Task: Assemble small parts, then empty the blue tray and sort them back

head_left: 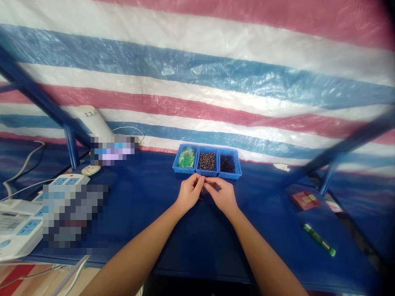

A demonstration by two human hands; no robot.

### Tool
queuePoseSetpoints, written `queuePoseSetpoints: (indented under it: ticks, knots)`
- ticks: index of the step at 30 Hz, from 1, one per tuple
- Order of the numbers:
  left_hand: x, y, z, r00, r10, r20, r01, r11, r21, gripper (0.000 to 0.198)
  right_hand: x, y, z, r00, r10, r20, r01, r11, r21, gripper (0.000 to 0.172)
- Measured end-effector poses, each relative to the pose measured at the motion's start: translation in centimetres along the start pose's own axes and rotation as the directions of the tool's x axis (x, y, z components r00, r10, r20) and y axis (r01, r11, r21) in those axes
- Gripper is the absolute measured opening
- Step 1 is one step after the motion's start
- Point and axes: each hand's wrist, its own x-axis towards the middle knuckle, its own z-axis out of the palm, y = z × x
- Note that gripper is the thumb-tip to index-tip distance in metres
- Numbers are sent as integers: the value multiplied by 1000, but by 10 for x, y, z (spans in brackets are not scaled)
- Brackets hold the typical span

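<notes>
My left hand [189, 191] and my right hand [221, 192] meet over the blue table, just in front of three small bins. Both are closed, thumbs and fingertips pinched together; whatever lies between them is too small to make out. The left blue bin [184, 169] has clear bags with green contents [187, 158]. Many small brass-and-dark metal pieces [207, 161] fill the middle blue bin [207, 173]. Small black pieces [227, 163], perhaps screws, lie in the right blue bin [230, 176]. The fingers sit close to the middle bin's front wall.
White power strips [31, 226] with cables lie at the left, beside a blurred-out dark item [77, 213]. A white cylinder [95, 123] stands behind. At the right are a red box [305, 200] and a green tube [319, 239]. Blue metal struts [70, 146] flank the table [132, 218].
</notes>
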Motion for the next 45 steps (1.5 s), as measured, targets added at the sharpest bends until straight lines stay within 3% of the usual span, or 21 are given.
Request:
queuePoseSetpoints:
  ticks: [6,13,23,31,39,45]
  knots:
    - [0,-3,-1,1000,-13,-28,14,1000,8,43,-1,-3,0,1000,-17,26,17,1000,-11,15]
    - [0,0,0,1000,1,11,-1,999,-49,28,1,-1,-2,1000,-25,-4,25,999,-21,15]
    - [0,-4,0,999,-14,-48,15,1000,23,45,-2,-5,0,998,-33,58,34,999,-19,14]
    - [-1,1,1,1000,2,-27,-2,1000,-4,38,2,-5,-3,1000,11,-23,-11,1000,-16,17]
    - [0,1,0,998,2,-57,-2,1000,11,46,0,-5,-1,998,-25,58,24,1000,12,17]
    - [0,4,-3,1000,15,-26,-15,1000,4,40,0,-5,-2,1000,-20,14,21,999,-33,17]
